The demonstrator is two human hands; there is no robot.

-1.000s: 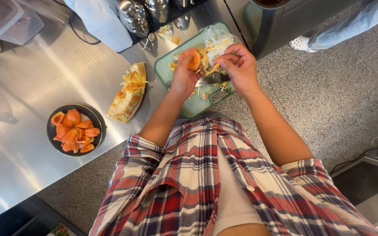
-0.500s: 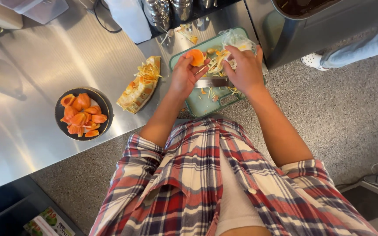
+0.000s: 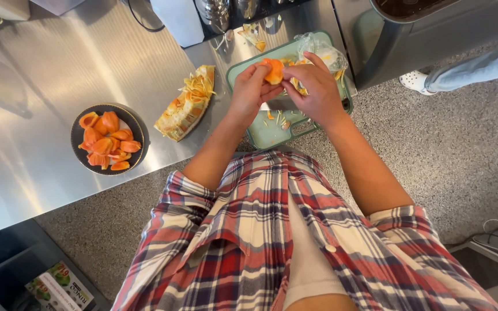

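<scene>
a: what do the 2 hands hold?

b: the left hand (image 3: 252,86) and the right hand (image 3: 312,86) are both closed on 1 orange fleshy fruit pod (image 3: 274,70), fingers pinching it from either side, above the pale green plastic cutting board (image 3: 269,131).

a: and around them?

b: on the shiny steel surface (image 3: 41,86), a yellow fibrous wedge of cut fruit (image 3: 187,105) lies at 9 o'clock of the board, just beside it. a dark round bowl (image 3: 77,129) of orange pods sits farther toward 9 o'clock, well apart. a clear crumpled plastic bag (image 3: 321,49) rests at the board's 1 o'clock corner.
</scene>
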